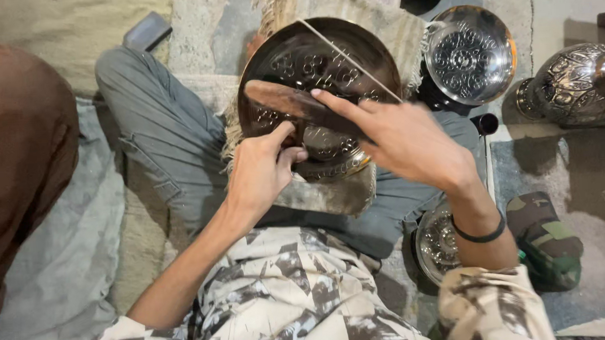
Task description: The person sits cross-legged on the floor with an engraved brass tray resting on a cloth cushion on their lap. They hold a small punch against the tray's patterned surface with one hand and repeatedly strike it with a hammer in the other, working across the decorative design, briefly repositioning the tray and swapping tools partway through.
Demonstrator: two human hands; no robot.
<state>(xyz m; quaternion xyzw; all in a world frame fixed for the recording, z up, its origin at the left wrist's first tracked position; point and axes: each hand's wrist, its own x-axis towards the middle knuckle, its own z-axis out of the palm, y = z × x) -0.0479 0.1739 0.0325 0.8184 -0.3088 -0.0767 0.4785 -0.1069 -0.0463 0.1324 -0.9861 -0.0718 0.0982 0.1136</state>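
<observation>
A round engraved metal plate (310, 59) rests on my lap, on a worn block (331, 192). My left hand (261, 169) is closed near the plate's lower edge, pinching a small tool that I cannot make out. My right hand (401, 137) grips a dark wooden mallet (281, 98) that lies across the plate, forefinger stretched along its handle. A thin straight rod (352, 62) crosses the plate's upper right. A black band (482, 235) circles my right wrist.
A second engraved plate (469, 54) lies at the upper right, an ornate metal vessel (581, 83) at the far right, another plate (436, 242) by my right knee. A camouflage cap (544, 240) lies right. A person in brown (19, 157) sits left.
</observation>
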